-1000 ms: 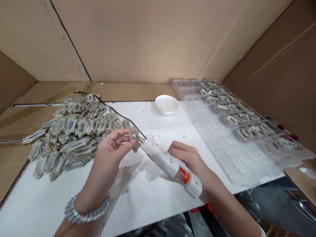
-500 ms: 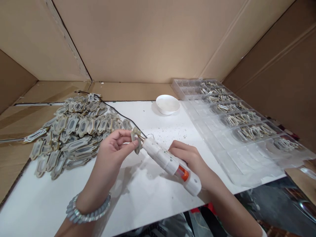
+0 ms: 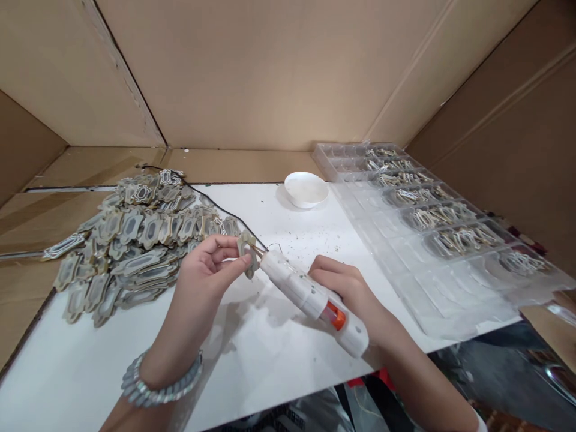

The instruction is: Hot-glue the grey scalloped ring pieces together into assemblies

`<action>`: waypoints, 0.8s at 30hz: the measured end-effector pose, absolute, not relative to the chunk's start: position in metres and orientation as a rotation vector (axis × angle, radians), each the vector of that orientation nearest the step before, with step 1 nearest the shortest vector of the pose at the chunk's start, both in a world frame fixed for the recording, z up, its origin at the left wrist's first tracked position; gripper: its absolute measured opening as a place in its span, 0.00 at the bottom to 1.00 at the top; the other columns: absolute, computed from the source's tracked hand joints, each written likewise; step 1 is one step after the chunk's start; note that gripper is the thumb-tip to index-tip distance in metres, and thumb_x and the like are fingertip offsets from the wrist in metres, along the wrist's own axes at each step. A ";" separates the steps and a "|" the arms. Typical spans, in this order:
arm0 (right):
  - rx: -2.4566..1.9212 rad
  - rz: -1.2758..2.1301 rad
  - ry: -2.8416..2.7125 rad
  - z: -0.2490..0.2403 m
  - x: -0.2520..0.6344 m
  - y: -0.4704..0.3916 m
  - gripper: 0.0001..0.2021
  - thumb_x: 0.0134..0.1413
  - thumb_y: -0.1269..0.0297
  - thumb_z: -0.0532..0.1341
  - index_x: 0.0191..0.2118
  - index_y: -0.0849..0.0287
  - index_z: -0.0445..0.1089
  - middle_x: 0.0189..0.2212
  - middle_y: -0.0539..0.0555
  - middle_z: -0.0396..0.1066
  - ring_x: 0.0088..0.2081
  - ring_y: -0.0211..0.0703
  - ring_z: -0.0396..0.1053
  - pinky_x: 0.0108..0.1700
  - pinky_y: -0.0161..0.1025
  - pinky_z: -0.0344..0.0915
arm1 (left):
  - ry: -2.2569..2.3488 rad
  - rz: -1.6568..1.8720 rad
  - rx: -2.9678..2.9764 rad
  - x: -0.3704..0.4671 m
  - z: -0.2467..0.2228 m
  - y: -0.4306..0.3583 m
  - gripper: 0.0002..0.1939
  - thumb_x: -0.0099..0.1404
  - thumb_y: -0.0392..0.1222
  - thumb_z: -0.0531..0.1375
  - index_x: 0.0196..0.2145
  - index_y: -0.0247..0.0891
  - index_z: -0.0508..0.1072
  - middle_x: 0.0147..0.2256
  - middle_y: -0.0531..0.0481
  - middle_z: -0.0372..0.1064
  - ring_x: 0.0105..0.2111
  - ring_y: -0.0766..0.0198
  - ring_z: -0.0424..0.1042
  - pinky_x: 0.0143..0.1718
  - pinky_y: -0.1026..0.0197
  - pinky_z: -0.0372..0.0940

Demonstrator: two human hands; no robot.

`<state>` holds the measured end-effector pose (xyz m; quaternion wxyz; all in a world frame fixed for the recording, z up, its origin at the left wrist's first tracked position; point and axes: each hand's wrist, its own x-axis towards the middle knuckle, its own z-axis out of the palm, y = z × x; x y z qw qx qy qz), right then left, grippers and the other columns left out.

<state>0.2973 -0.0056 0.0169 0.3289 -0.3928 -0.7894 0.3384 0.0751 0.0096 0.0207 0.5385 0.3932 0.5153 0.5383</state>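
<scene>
A beaded bracelet (image 3: pixel 166 393) circles the left wrist nearest us, above a white work surface (image 3: pixel 81 372). Just beyond, we see the right hand (image 3: pixel 339 279) with its fingers curled around a white hot-glue gun (image 3: pixel 297 291), an orange part showing through its side; the far fingertips are hidden from us. The left hand (image 3: pixel 204 264) holds a small frame-shaped ornament piece (image 3: pixel 243 241) narrowly between thumb and fingers, tilted on edge above the surface. The metal nozzle (image 3: pixel 258 249) is at its face, though we cannot tell whether it touches or whether glue is flowing. We judge this to be the close-contact stage, with both hands engaged on one piece. Farther out to the left, we find a broad heap of similar ornament pieces (image 3: pixel 130 225), some stacked in leaning rows, with a black cord (image 3: pixel 222 210) running past them. To the right, a clear compartmented tray (image 3: pixel 369 237) carries slim metallic and pale pieces (image 3: pixel 443 216). A white bowl (image 3: pixel 306 199) sits beyond, before tall cardboard panels (image 3: pixel 270 72).
</scene>
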 end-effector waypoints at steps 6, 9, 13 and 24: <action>-1.028 0.875 -2.070 0.017 0.297 -0.004 0.11 0.49 0.77 0.59 0.24 0.57 0.58 0.27 0.47 0.58 0.26 0.35 0.58 0.28 0.34 0.53 | 1.258 1.286 0.992 0.075 0.020 0.010 0.12 0.51 0.41 0.72 0.32 0.37 0.77 0.28 0.51 0.76 0.27 0.66 0.73 0.30 0.67 0.69; -1.020 0.872 -2.077 0.016 0.297 -0.003 0.10 0.49 0.76 0.58 0.24 0.58 0.58 0.27 0.48 0.59 0.26 0.35 0.59 0.28 0.33 0.53 | 1.301 1.293 1.043 0.075 0.021 0.009 0.11 0.51 0.41 0.72 0.32 0.38 0.77 0.28 0.51 0.76 0.26 0.65 0.74 0.30 0.66 0.70; -1.029 0.863 -2.084 0.016 0.298 -0.002 0.09 0.49 0.74 0.57 0.23 0.58 0.57 0.25 0.48 0.59 0.25 0.34 0.58 0.26 0.33 0.52 | 1.466 1.313 1.189 0.077 0.021 0.007 0.11 0.52 0.43 0.70 0.33 0.38 0.77 0.30 0.50 0.77 0.27 0.64 0.75 0.31 0.65 0.71; -1.090 0.857 -2.080 0.017 0.303 -0.001 0.10 0.48 0.75 0.57 0.22 0.58 0.56 0.25 0.47 0.57 0.25 0.34 0.57 0.26 0.33 0.51 | 1.449 1.395 1.026 0.070 0.023 0.012 0.12 0.50 0.44 0.71 0.31 0.40 0.73 0.26 0.52 0.77 0.28 0.64 0.75 0.31 0.66 0.69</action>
